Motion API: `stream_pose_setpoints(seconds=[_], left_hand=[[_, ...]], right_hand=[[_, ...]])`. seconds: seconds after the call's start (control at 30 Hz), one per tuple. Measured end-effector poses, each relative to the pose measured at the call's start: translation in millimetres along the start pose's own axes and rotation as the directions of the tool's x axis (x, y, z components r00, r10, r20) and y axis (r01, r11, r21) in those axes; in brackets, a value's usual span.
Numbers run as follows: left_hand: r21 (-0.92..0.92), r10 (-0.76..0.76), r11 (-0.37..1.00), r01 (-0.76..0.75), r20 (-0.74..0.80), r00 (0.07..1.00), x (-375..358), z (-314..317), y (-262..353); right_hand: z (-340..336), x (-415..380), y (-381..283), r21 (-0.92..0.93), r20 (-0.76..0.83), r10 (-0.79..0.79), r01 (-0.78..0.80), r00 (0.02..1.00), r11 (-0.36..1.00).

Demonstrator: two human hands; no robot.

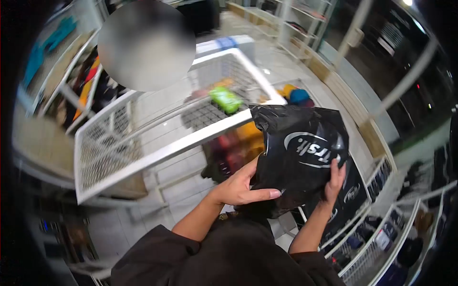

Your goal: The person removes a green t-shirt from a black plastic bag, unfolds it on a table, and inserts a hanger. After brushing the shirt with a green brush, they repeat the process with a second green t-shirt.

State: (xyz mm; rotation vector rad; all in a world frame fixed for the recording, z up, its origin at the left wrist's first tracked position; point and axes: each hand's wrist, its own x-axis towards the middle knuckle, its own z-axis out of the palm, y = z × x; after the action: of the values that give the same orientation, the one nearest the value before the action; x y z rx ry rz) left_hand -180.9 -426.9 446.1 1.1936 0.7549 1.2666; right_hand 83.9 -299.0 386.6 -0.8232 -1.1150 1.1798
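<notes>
A black plastic bag with white lettering is held up in front of my chest, between both hands. My left hand grips its near left side, thumb lying over the front and the other fingers hidden behind the plastic. At the bag's right edge, my right hand has its fingers bent against the printed face. Whatever the bag contains, if anything, cannot be seen.
A white-framed wire mesh rack stands ahead, with a bright green item on its mesh. Blue and yellow items lie beyond the bag. Shelves of folded goods stand at the right. A person with a blurred head is behind the rack.
</notes>
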Motion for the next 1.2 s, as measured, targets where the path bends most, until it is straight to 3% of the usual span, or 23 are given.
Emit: stream_pose_setpoints(seconds=[0.07,0.13,0.17,0.23,0.27,0.33,0.37,0.43,0.47,0.57,0.6,0.67,0.7,0.73,0.77,0.8,0.87,0.93,1.0,1.07,1.13,1.2], left_hand=[[0.062,0.108,0.993,-0.103,-0.082,0.991,-59,-15,29],[0.038,0.170,0.985,-0.166,-0.265,0.949,-109,-33,53],[0.000,0.151,0.986,-0.165,-0.393,0.907,-134,-44,59],[0.043,0.260,0.955,-0.295,-0.604,0.754,-174,-57,78],[0.051,0.265,0.946,-0.320,-0.688,0.675,-197,-68,80],[0.084,0.332,0.901,-0.426,-0.766,0.551,-232,-91,88],[0.202,0.399,0.887,-0.415,-0.787,0.470,-246,-98,95],[0.355,0.485,0.857,-0.375,-0.801,0.352,-273,-120,102],[0.409,0.516,0.842,-0.351,-0.802,0.302,-284,-129,106],[0.428,0.522,0.816,-0.389,-0.835,0.177,-305,-161,107],[0.434,0.528,0.805,-0.405,-0.835,0.156,-307,-171,106],[0.309,0.378,0.875,-0.373,-0.917,0.129,-308,-189,93],[0.270,0.300,0.923,-0.274,-0.951,0.074,-308,-198,79],[0.126,0.128,0.990,-0.059,-0.991,0.039,-313,-205,68],[0.078,0.084,0.993,-0.091,-0.994,0.069,-314,-208,52],[0.031,0.044,0.992,-0.121,-0.994,0.102,-313,-208,41],[-0.001,0.008,0.994,-0.109,-0.996,0.087,-306,-185,46],[-0.055,-0.048,0.995,-0.084,-0.995,0.087,-298,-176,50],[-0.066,-0.056,0.992,-0.106,-0.994,0.097,-291,-176,50],[-0.047,-0.031,0.990,-0.134,-0.992,0.121,-280,-175,58],[-0.016,0.005,0.985,-0.171,-0.993,0.122,-271,-180,62],[-0.041,-0.022,0.985,-0.167,-0.993,0.117,-262,-187,62]], right_hand=[[56,-19,-29,-0.006,0.107,0.015,-0.015,0.994,1.000],[106,-21,-27,0.001,0.332,0.010,-0.010,0.943,1.000],[138,-28,-31,-0.019,0.406,0.053,-0.049,0.912,0.999],[212,-36,-26,-0.016,0.531,0.113,-0.124,0.840,0.992],[245,-37,-21,-0.060,0.642,0.075,-0.048,0.763,0.997],[314,-37,0,-0.037,0.817,0.070,-0.070,0.573,0.997],[348,-33,7,-0.079,0.865,0.049,0.040,0.499,0.996],[421,-37,10,-0.151,0.895,0.029,0.240,0.445,0.959],[457,-43,10,-0.061,0.926,-0.040,0.254,0.375,0.965],[564,-49,15,-0.072,0.973,-0.015,0.371,0.228,0.926],[595,-50,13,-0.066,0.976,-0.059,0.546,0.208,0.835],[638,-63,33,-0.040,0.953,-0.113,0.487,0.280,0.872],[648,-70,37,-0.038,0.947,-0.160,0.592,0.278,0.805],[655,-75,47,-0.041,0.941,-0.202,0.687,0.271,0.726],[658,-81,60,0.008,0.949,-0.213,0.657,0.232,0.754],[646,-91,53,-0.009,0.978,-0.115,0.584,0.175,0.812],[610,-102,50,-0.054,0.997,0.016,0.520,0.077,0.853],[576,-95,84,-0.033,0.999,0.016,0.490,0.039,0.871],[520,-93,61,-0.121,0.990,0.047,0.633,0.132,0.765],[474,-89,63,-0.213,0.963,0.048,0.633,0.267,0.744],[443,-93,53,-0.387,0.914,0.210,0.596,0.346,0.704],[424,-99,46,-0.429,0.902,0.278,0.621,0.330,0.656]])
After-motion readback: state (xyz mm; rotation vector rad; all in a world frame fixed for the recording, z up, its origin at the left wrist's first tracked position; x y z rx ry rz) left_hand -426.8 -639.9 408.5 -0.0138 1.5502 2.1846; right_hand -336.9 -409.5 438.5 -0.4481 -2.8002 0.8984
